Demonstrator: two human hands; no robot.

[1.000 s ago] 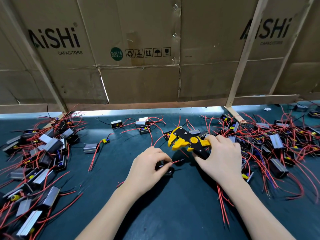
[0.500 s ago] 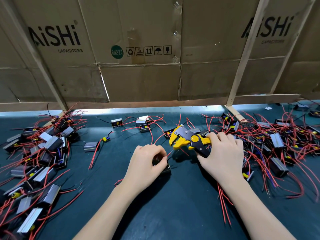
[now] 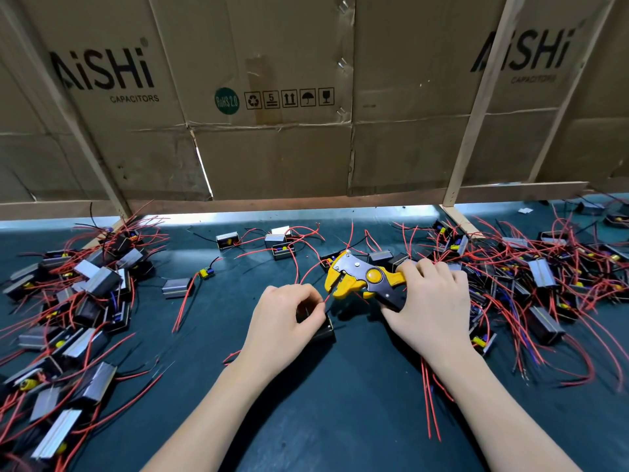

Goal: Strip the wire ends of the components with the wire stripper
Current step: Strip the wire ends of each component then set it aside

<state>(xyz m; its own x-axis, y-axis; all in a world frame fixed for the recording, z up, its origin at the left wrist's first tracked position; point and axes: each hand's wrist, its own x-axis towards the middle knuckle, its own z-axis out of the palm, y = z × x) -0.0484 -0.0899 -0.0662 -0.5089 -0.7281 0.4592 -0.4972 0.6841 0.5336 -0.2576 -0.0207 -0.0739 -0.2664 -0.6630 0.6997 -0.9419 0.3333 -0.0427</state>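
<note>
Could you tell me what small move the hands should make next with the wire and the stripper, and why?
Probably feed the red wire tip into the wire stripper mouth. The left hand pinches that wire over a dark component, its end just short of the yellow head, which looks open, while the right hand grips the handles.

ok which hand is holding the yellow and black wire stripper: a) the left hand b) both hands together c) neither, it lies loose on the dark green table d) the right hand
d: the right hand grips the handles of the yellow and black wire stripper, while the left hand pinches a thin red wire over a small black component.
</note>
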